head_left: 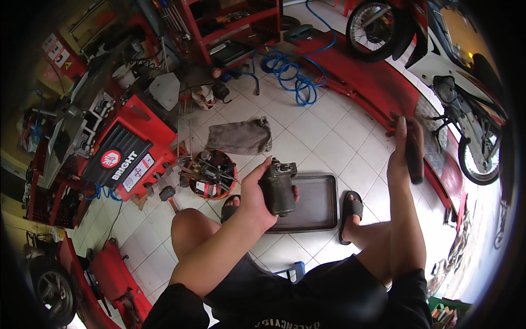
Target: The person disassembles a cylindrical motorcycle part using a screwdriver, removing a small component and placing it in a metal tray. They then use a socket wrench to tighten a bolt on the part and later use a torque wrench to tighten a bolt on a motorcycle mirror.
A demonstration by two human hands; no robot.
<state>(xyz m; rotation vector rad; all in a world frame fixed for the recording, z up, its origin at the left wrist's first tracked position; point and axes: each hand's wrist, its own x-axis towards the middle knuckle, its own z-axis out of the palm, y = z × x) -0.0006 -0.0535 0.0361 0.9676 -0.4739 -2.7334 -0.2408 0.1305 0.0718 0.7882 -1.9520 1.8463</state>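
Note:
My left hand is wrapped round a dark, greasy metal cylinder with a bracketed top, seemingly a small motor. It is held upright above the left part of a shallow dark tray on the floor. Away to the right, my right hand is raised and closed on a dark, rounded, handle-like thing. Blur and dark smudges on the fingers hide its exact kind. Beyond the motor lies a grey-brown rag. An orange-red basin full of tools and small parts stands left of the tray.
A red machine stands at left, with a mallet before it. A coiled blue air hose lies on the far tiles. On the right are a red lift platform and a white motorcycle. A loose wheel is lower left.

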